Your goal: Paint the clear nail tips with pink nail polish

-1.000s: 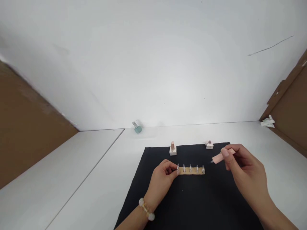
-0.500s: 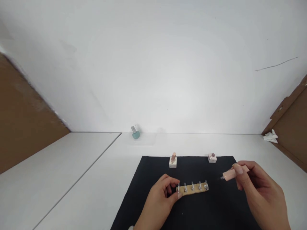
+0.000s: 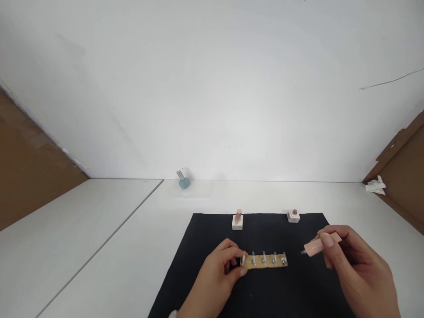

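Observation:
A tan strip (image 3: pixel 266 260) carrying several small clear nail tips lies on a black mat (image 3: pixel 265 291). My left hand (image 3: pixel 218 274) pinches the strip's left end between thumb and fingers. My right hand (image 3: pixel 357 269) holds a pink nail-polish cap with its brush (image 3: pixel 316 246), the tip pointing left toward the strip's right end, a short gap away. At the mat's far edge stand a capped pink polish bottle (image 3: pixel 237 219) and an open small bottle (image 3: pixel 293 215).
A teal polish bottle (image 3: pixel 182 180) stands by the back wall on the white table (image 3: pixel 99 247). A crumpled white tissue (image 3: pixel 376 185) lies at the far right beside a brown cardboard panel (image 3: pixel 400 172). Another brown panel (image 3: pixel 29 172) flanks the left.
The view tilted down and then steadied. Both hands have kept their grips; the brush stays just to the right of the strip.

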`<state>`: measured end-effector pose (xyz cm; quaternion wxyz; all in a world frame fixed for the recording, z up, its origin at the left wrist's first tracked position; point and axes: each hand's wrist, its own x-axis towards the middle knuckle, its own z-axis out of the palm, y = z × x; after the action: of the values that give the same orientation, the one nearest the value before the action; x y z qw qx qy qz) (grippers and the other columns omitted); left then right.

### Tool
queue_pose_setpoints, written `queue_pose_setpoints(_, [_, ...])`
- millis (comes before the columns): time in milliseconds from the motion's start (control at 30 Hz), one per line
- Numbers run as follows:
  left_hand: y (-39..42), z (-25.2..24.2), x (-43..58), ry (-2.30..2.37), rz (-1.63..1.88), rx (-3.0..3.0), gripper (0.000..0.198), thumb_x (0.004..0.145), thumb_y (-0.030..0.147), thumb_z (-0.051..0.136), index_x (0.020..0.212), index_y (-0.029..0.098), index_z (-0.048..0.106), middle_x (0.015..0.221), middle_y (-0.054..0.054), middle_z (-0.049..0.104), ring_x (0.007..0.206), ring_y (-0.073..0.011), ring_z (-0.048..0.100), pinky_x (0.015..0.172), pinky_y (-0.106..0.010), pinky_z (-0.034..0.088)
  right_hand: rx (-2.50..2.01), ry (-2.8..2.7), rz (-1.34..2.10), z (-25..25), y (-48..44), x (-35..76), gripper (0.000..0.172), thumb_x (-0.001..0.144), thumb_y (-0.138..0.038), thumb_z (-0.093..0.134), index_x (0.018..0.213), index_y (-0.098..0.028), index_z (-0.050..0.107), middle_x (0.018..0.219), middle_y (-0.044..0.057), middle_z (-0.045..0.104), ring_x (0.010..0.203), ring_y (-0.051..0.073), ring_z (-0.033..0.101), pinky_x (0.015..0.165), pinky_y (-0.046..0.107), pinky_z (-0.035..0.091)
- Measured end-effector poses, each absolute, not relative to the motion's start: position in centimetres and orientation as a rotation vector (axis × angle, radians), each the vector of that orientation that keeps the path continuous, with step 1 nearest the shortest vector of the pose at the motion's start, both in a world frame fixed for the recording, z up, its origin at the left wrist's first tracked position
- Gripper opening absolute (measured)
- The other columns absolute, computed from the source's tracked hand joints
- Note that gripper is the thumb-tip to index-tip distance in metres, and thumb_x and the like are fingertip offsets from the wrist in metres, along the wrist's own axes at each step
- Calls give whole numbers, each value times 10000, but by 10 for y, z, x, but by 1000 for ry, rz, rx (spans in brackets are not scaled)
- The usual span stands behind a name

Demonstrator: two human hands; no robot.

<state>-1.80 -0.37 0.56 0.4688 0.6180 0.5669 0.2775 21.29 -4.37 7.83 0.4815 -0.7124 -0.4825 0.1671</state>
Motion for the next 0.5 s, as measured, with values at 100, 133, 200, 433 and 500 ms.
queue_pose_setpoints(100, [-5,7,-19,1395,675,1495,209,687,251,641,856,203,754,881,-9,565,758,-196,546,714,-320,459,-1711,-1221,454,75,-44,211,294,884,-543,606,759,-280,647,570,-53,578,504,141,501,507,212,450])
queue_pose_setpoints(133, [-5,8,-20,1405,675,1479,259,677,240,656,917,205,748,883,-4,566,772,-200,557,731,-324,470,-1705,-1228,454,74,-44,210,290,882,-540,608,761,-280,650,560,-53,565,503,142,501,498,211,442])
queue_pose_setpoints(200, [-7,8,-20,1431,675,1431,401,661,217,688,1062,213,703,899,1,577,805,-209,578,764,-333,493,-1697,-1226,433,73,-45,210,290,878,-547,615,772,-281,658,530,-54,518,493,144,497,494,211,447])
queue_pose_setpoints(433, [-21,15,-18,1532,912,1640,388,758,243,713,1139,261,641,1122,-57,614,918,-241,621,859,-380,544,-1667,-1196,421,78,-46,215,320,851,-584,657,758,-277,664,524,-43,493,489,154,499,470,221,465])
queue_pose_setpoints(500, [-29,15,-16,1527,1025,1861,148,831,265,684,977,256,705,1100,-71,634,949,-258,638,856,-377,543,-1658,-1194,421,80,-46,216,314,863,-565,655,749,-273,673,519,-41,489,490,152,498,475,221,462])
